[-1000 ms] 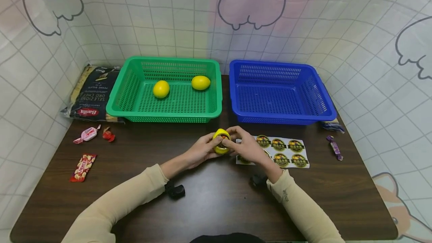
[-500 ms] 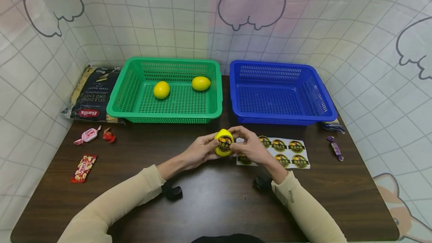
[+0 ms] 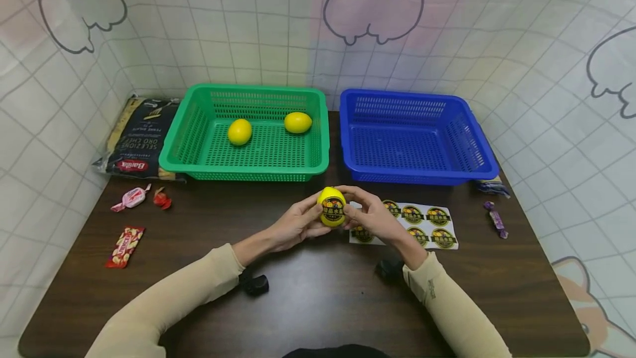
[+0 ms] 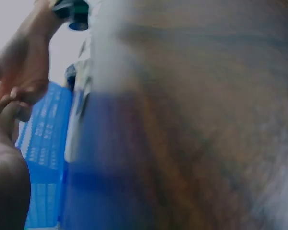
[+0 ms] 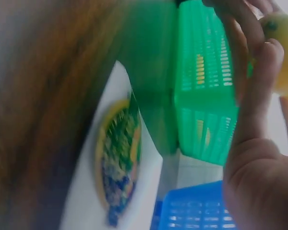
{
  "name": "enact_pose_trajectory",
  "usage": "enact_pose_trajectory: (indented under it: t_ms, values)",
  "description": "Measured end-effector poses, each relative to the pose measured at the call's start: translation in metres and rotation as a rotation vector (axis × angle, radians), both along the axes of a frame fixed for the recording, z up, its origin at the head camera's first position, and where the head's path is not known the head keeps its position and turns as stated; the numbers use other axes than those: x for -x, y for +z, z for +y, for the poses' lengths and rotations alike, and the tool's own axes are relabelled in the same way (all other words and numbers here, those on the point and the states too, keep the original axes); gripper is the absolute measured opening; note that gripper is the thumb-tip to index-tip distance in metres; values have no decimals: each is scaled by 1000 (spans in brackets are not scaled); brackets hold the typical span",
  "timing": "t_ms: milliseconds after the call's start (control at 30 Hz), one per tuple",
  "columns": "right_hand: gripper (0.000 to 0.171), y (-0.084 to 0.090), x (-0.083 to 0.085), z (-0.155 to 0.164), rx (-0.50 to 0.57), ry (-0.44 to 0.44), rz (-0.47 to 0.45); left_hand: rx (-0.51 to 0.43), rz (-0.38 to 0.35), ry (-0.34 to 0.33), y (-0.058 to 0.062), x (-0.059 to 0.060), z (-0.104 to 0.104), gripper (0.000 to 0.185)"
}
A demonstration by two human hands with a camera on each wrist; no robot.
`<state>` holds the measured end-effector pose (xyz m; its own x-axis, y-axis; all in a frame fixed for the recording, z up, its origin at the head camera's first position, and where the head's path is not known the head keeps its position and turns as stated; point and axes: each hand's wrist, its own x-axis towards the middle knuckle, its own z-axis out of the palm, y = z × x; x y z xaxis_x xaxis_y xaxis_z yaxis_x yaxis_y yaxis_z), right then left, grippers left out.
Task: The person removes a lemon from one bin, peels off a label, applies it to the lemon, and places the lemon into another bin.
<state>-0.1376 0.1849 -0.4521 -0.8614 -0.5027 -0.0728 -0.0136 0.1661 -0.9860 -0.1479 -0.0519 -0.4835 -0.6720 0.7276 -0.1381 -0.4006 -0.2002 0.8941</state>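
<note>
Between both hands, above the middle of the table, is a yellow lemon (image 3: 328, 192) with a round black-and-gold sticker (image 3: 332, 210) on the side facing me. My left hand (image 3: 295, 222) grips its left side, thumb at the sticker's edge. From the right, my right hand (image 3: 371, 215) holds the lemon with thumb and fingers. The right wrist view shows the lemon (image 5: 285, 57) between those fingers. In the left wrist view the left hand (image 4: 5, 158) is at the edge and the lemon is hidden. Under the right hand lies a white sheet of round stickers (image 3: 422, 218).
A green basket (image 3: 243, 177) with two lemons stands at the back left, a blue basket (image 3: 422, 175) at the back right. A pasta bag (image 3: 141, 140) leans by the green one. Wrapped candies (image 3: 133, 197) and a red snack bar (image 3: 125, 247) lie left, a purple candy (image 3: 496, 219) right.
The lemon has turned in the hands so its sticker faces me fully, and it has risen slightly to the right. The right thumb has shifted from the sticker's face to its right edge.
</note>
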Motion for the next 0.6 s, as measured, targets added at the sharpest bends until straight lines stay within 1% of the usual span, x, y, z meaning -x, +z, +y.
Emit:
enact_pose_trajectory:
  t_ms: [100,167,267,333,433,500,567,600]
  values:
    - [52,3,4,1,-16,18,-29,13,-9,47,-4,2,4,72]
    - [54,4,5,1,-15,27,-60,26,-5,62,-5,3,5,71]
    - [56,6,7,1,-30,18,-89,65,4,57,-4,5,8,72]
    - [57,7,8,2,-58,12,-85,90,11,34,-1,6,10,73]
    - [56,13,10,8,-130,8,-35,111,15,-1,2,10,15,72]
    - [55,21,13,13,-180,16,15,117,9,-3,5,12,18,72]
    - [54,31,17,19,-243,25,71,128,-2,23,6,15,22,71]
    - [53,38,20,22,-274,30,94,135,-7,47,6,17,25,70]
